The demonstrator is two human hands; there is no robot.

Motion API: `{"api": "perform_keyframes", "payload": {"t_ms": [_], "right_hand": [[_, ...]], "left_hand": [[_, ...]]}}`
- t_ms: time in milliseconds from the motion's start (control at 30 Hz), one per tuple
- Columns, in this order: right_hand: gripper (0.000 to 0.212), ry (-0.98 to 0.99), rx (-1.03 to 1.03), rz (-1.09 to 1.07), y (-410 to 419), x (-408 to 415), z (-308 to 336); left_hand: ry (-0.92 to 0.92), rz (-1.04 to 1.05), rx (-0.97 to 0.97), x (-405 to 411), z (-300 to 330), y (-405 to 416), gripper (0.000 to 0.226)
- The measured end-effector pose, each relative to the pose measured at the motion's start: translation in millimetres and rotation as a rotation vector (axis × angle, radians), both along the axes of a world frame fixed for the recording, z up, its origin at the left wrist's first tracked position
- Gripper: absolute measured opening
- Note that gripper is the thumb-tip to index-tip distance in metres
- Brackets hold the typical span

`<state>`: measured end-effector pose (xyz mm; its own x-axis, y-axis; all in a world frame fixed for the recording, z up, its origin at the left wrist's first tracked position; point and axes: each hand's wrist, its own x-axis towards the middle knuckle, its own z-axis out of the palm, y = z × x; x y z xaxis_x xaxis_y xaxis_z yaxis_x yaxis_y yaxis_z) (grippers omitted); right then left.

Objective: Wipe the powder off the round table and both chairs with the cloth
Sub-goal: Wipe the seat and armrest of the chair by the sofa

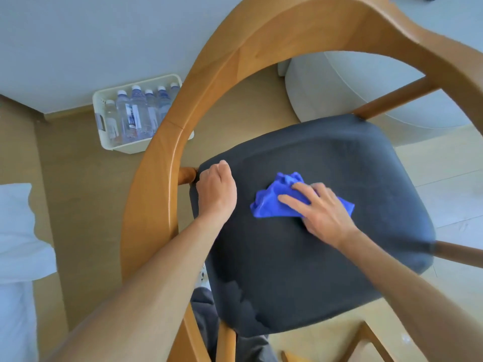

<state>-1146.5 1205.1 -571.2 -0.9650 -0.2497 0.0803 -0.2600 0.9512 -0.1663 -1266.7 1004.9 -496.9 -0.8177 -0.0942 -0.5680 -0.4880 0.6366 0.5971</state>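
From the head camera I look straight down on a chair [261, 61] with a curved wooden back rail and a dark grey padded seat [326, 257]. The back rail arches from the lower left, over the top of the view, and down to the right.

My right hand [317, 207] lies flat on the seat with the fingers spread, and it presses on a blue cloth [277, 197]. The cloth is crumpled and sits on the middle part of the seat, a little toward the back edge. The palm and fingers cover its right part, so the hand holds it down by pressing, not by closing around it.

My left hand [215, 190] is at the back-left corner of the seat, just beside the short wooden post [187, 175] that joins the seat to the rail. Its fingers are curled over the seat's edge, gripping the corner. The two hands are near each other but apart.

I cannot tell whether any powder is on the grey fabric.

On the floor beyond the rail, against the wall, stands a white basket [100, 105] with several clear water bottles [136, 113] upright in it. At the left edge there is some white bedding [18, 231]. Past the seat's far-right corner stands a round white thing [366, 87]; I cannot say what it is.
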Motion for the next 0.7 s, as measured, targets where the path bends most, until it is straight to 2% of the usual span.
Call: {"api": "perform_keyframes", "payload": {"t_ms": [100,200,267,400,533,600,700], "right_hand": [[0.061,-0.021,0.005,-0.400,49.3,-39.1,7.0],[0.054,-0.094,-0.101,-0.865,39.0,-64.8,8.7],[0.054,-0.063,-0.097,-0.961,4.2,-67.6,7.2],[0.054,0.012,-0.052,-0.798,-77.2,-37.5,4.0],[0.058,-0.064,-0.156,-0.582,-160.2,20.6,14.7],[0.059,-0.151,-0.194,-0.377,-193.9,60.0,16.0],[0.070,-0.314,-0.174,0.065,-203.3,118.0,14.8]], "left_hand": [[-0.054,-0.033,-0.063,3.4,-2.6,0.5,0.052],[-0.052,-0.135,-0.152,5.1,-9.4,0.3,0.051],[-0.101,-0.220,-0.180,7.8,-13.1,2.2,0.050],[-0.178,-0.260,-0.161,15.1,-15.3,6.8,0.054],[-0.169,-0.321,-0.159,8.3,-18.6,10.1,0.058],[-0.212,-0.388,-0.190,3.0,-15.2,12.4,0.058],[-0.233,-0.545,-0.296,3.4,-6.2,17.2,0.056]]}}
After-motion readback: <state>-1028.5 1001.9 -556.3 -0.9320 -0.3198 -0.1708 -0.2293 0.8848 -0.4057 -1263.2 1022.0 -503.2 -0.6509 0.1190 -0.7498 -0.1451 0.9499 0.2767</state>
